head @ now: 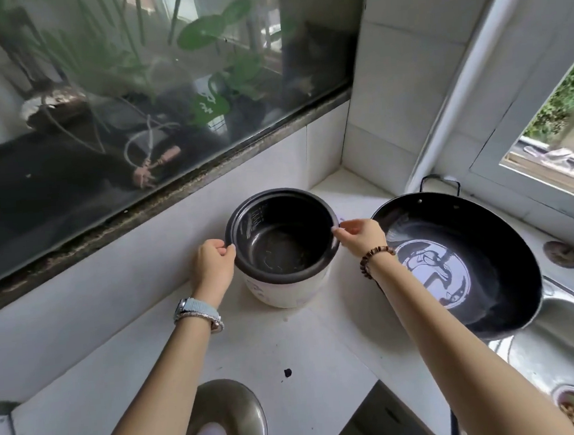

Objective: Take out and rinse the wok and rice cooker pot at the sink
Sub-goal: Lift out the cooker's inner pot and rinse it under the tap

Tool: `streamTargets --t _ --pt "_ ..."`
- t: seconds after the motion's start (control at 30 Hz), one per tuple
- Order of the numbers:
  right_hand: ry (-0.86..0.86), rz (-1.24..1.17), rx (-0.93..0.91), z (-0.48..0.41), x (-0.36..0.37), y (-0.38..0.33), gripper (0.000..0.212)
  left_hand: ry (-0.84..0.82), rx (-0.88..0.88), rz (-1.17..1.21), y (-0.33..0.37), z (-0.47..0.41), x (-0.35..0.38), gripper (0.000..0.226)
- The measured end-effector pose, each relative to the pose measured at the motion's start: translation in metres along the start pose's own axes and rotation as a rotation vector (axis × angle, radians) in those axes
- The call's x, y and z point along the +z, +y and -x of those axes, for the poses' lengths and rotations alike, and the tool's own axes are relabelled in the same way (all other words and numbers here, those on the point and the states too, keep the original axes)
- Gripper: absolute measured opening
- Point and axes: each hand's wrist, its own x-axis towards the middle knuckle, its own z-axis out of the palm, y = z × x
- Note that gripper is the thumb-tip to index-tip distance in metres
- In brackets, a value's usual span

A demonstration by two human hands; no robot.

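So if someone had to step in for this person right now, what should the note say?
Left hand grips the rice cooker pot at its left rim; right hand pinches the opposite rim.
Pot sits in the white cooker body on the counter, not yet lifted out.
Wok lies beside it, overhanging the sink; whether rinsed, cannot tell.
Left: lift the pot out, rinse it at the sink.

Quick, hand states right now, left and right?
Left hand: closed, gripping the rice cooker pot by its rim.
Right hand: closed, pinching the same pot's opposite rim.
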Motion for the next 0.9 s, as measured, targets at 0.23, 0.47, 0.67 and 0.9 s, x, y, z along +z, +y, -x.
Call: streamTargets --t 0.23,0.47,0.67,0.9 --pt "-0.030 0.106 0.017 -0.008 0.001 -0.008 0.027 -0.010 0.015 -0.014 -0.001 -0.017 0.004 0.013" --pt "0.020 0.088 0.021 -0.008 -0.001 -0.013 0.027 0.009 -0.053 0.081 0.004 -0.023 0.002 0.013" --pt "0.076 0.041 -0.025 -0.004 -0.013 -0.026 0.029 0.066 -0.008 0.105 0.025 -0.020 -0.017 0.007" --pt "0.147 -0.027 -0.124 0.016 -0.043 -0.043 0.033 0.105 0.055 0.164 0.042 -0.005 -0.042 0.021"
